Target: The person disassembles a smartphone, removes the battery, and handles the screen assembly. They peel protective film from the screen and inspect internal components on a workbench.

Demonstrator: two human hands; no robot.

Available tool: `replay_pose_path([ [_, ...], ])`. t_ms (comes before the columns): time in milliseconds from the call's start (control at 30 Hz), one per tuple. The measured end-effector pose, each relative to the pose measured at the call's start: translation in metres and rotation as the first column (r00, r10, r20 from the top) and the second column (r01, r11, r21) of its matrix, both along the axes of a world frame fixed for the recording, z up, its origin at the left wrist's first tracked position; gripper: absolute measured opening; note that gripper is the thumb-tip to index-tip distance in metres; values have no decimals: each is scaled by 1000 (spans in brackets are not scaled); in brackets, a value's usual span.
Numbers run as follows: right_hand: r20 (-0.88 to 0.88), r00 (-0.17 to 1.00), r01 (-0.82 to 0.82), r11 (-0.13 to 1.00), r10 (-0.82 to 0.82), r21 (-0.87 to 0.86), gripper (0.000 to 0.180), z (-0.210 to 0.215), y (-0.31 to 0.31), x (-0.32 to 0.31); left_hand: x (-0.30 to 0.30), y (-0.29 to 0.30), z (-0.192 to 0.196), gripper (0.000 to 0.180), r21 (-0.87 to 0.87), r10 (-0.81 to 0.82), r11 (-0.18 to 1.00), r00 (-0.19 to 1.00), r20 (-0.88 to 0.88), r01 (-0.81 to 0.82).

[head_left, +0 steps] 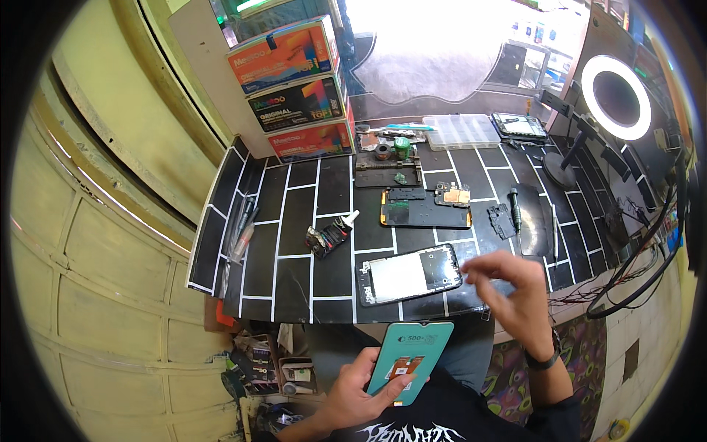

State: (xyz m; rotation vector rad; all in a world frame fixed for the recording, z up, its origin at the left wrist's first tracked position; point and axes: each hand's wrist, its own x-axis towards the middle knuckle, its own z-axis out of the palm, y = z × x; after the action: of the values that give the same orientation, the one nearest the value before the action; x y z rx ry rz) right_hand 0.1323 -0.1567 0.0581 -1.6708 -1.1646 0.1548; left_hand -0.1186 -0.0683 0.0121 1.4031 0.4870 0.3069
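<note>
My left hand [361, 387] covers the teal screen's [409, 359] lower left corner. I cannot make out what my right hand's fingertips [471, 274] pinch. The small parts in the clear box [462, 130] are too fine to identify.

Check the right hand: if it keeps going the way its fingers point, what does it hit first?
The right hand hovers with fingers pinched, pointing left. Straight on, it would likely first meet the opened phone frame lying on the black mat. Depth is unclear; it may pass above it.
</note>
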Motion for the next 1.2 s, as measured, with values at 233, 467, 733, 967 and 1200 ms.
replay_pose_path([
  [233, 286, 897, -326, 941, 338, -91, 26, 34, -3, -29, 2, 0, 17, 33, 360, -49, 930, 995, -83, 76],
  [467, 438, 816, -334, 926, 377, -176, 22, 40, -4, -30, 2, 0, 22, 38, 365, -102, 921, 988, -116, 138],
  [733, 695, 627, -222, 936, 353, -275, 17, 41, -7, -35, 3, 3, 30, 40, 298, -186, 923, 959, -212, 245],
  [967, 528, 817, -201, 973, 231, -116, 14, 36, -3, -22, 4, 4, 14, 40, 65, -169, 981, 975, -145, 180],
  [1200, 49, 988, 146, 989, -146, -4, 15, 2, -10, 16, 20, 18, 27, 46, -461, 16, 887, 994, 104, 34],
])
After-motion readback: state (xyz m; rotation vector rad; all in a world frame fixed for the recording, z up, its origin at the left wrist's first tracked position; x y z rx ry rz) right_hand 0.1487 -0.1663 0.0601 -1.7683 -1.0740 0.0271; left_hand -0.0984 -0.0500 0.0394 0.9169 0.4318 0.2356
